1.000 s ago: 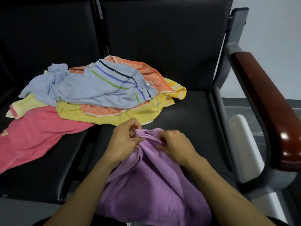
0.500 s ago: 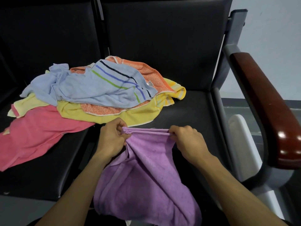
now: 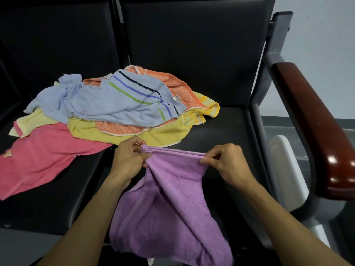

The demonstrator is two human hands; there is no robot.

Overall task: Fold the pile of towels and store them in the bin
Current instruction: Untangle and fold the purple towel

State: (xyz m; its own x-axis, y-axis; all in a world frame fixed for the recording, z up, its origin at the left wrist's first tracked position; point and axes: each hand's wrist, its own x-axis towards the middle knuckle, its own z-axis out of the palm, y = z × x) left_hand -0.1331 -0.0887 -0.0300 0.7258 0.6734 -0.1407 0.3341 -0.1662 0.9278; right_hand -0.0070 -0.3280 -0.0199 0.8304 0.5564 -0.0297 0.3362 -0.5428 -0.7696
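Both of your hands pinch the top edge of the purple towel [image 3: 169, 204] in the lower centre of the frame: your left hand [image 3: 128, 162] grips the bunched left corner between thumb and curled fingers, and your right hand [image 3: 228, 164] pinches the right end of the same edge, so the hem runs taut between them. Below that edge the purple towel hangs in loose folds between your forearms, down toward the bottom of the frame. Behind your hands, in the middle left of the frame, the pile of unfolded towels lies on the black seat [image 3: 221, 127]: a light blue towel [image 3: 119, 100] with green, blue and dark stripes lies on top, an orange towel [image 3: 178, 89] shows beneath it, a yellow towel [image 3: 153, 135] spreads under both, and a pink towel [image 3: 38, 158] trails off to the left edge of the frame. At the right of the frame a dark red armrest [image 3: 315, 120] curves down the side of the seat, and a white object [image 3: 288, 169] shows beyond it, near the floor.
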